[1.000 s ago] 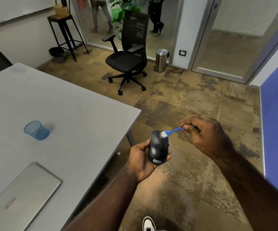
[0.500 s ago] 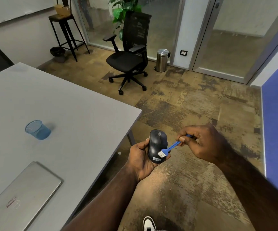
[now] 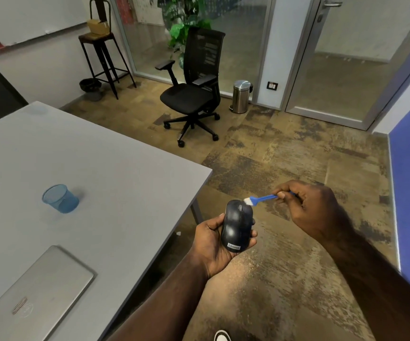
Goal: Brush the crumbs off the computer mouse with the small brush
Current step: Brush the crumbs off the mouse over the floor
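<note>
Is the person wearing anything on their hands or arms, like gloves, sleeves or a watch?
No. The left hand and right hand are bare, with no gloves. Both forearms are uncovered as far as the picture shows, with no sleeve in view. No watch, ring or bracelet is visible on either wrist or on the fingers that show.

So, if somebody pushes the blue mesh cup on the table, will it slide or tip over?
The blue mesh cup looks light, being thin mesh, so probably it slides easily on the smooth grey table. It narrows toward its base, so a push near the rim may tip it; then it would likely roll.
</note>
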`<action>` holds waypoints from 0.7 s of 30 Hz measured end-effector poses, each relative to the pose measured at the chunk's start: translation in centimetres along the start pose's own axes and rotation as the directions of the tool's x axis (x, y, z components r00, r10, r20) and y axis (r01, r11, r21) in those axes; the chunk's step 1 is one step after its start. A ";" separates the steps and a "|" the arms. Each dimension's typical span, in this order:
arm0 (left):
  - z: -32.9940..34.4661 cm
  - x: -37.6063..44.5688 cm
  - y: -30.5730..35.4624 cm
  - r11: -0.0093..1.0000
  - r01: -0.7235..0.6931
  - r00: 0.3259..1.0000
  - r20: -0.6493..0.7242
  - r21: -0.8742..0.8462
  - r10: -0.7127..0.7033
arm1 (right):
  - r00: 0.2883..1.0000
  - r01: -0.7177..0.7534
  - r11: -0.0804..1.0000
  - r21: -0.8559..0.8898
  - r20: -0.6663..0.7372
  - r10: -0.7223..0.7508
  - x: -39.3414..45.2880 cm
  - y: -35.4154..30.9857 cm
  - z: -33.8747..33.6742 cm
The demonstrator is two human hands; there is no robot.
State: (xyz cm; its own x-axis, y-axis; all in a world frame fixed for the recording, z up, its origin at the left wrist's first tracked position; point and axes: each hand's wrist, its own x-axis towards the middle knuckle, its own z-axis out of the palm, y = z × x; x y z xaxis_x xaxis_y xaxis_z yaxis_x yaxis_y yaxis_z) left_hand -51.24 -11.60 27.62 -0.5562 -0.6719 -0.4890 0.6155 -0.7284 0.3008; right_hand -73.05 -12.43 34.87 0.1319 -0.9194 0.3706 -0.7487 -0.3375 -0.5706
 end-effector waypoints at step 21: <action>-0.5 0.3 0.3 0.999 -0.009 1.000 0.025 -0.045 0.010 | 1.000 0.020 1.000 0.019 0.014 -0.021 -0.2 -0.4 -0.5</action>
State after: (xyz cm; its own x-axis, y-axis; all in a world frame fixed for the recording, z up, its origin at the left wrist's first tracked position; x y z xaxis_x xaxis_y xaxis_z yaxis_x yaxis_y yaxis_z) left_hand -50.98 -11.97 27.17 -0.5642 -0.6823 -0.4650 0.6451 -0.7158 0.2675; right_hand -73.14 -12.02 35.37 0.1566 -0.9150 0.3719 -0.7332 -0.3600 -0.5769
